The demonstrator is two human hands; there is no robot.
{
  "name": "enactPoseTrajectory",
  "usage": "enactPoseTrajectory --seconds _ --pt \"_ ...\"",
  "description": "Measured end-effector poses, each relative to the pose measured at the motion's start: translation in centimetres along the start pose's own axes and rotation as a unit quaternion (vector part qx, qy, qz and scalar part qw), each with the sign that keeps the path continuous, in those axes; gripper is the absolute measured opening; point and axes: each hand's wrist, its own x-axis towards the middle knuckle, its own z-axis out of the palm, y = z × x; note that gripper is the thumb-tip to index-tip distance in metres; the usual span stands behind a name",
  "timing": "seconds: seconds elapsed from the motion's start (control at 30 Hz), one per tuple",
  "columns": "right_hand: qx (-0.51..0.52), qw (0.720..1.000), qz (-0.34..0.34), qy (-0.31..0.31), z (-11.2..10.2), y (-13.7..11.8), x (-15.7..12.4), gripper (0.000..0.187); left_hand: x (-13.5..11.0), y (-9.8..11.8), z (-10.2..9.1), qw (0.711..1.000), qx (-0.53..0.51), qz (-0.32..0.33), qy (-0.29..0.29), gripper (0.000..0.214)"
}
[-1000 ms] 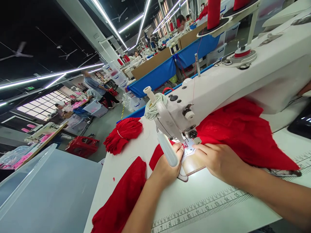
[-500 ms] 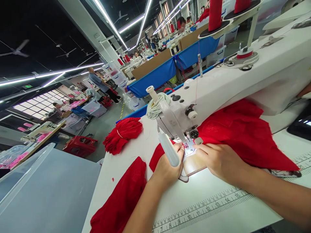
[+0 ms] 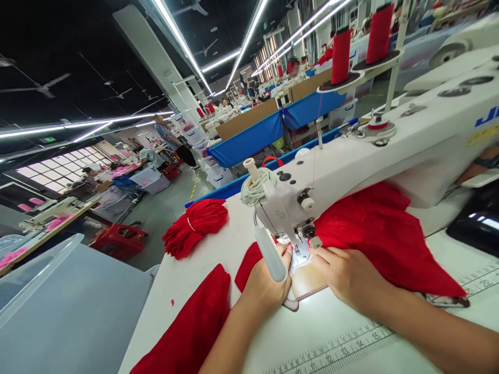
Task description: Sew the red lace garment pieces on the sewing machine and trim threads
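A white sewing machine (image 3: 351,161) stands over the lit needle plate (image 3: 299,254). Left of the needle, my left hand (image 3: 265,280) is closed on a small piece of red cloth (image 3: 246,262), with its fingertips close to the plate. The machine's pale finger-shaped lamp (image 3: 272,254) covers part of that hand. On the other side, my right hand (image 3: 351,275) pinches the edge of a larger red cloth (image 3: 374,231), which spreads under the machine arm. Exactly what lies beneath the presser foot is hard to make out.
A tied bundle of red cloth (image 3: 195,227) and another red piece (image 3: 195,322) lie at the table's left. A pale plastic bin (image 3: 70,306) stands beside it. Red thread cones (image 3: 341,57) rise behind the machine. A printed ruler (image 3: 343,350) runs along the front.
The camera view has shifted and tilted slightly, so the machine and table appear lower. Both hands stay beside the needle, and the cloth pieces keep nearly the same places.
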Motion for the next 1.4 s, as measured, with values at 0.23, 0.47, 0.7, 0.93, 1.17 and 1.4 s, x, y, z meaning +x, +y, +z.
enactPoseTrajectory --seconds 0.23,0.47,0.7,0.93,1.17,1.4 --pt "0.001 0.998 0.023 -0.06 -0.4 -0.5 0.5 0.034 -0.4 -0.8 0.6 0.995 0.047 0.035 0.084 0.05" --pt "0.021 0.999 0.001 -0.033 0.2 -0.6 0.3 0.034 -0.2 0.0 -0.9 0.99 0.036 0.045 0.131 0.046" --pt "0.028 0.999 -0.037 -0.009 0.4 -0.6 0.2 0.028 -0.5 0.4 0.6 0.977 0.044 -0.002 0.211 0.044" --pt "0.009 0.999 -0.046 -0.008 -0.2 -1.2 0.1 0.021 -1.0 0.8 0.5 0.977 0.065 -0.036 0.202 0.044" --pt "-0.007 0.998 -0.06 0.005 -1.2 -1.4 -0.2 0.021 -1.5 4.3 -3.3 0.984 0.129 -0.119 0.015 0.025" --pt "0.052 0.995 -0.084 -0.009 -1.4 -1.2 -1.1 0.024 -2.8 7.0 -5.9 0.976 0.044 -0.19 -0.095 0.029"
